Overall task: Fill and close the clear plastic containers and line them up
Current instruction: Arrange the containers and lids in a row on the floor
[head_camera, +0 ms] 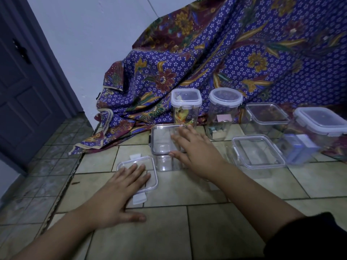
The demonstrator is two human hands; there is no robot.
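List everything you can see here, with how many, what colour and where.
tall lidded containers: two, clear, back row against the cloth, items inside
low containers: three, clear, on the right
open container: one, clear, centre
loose lid: one, clear with white clips, left of the open container
bluish thing: one, blurred, far right
cloth: one, purple floral, draped behind
door: one, dark, left
floor: beige tiles
left hand: one, flat on the loose lid
right hand: one, on the open container's rim
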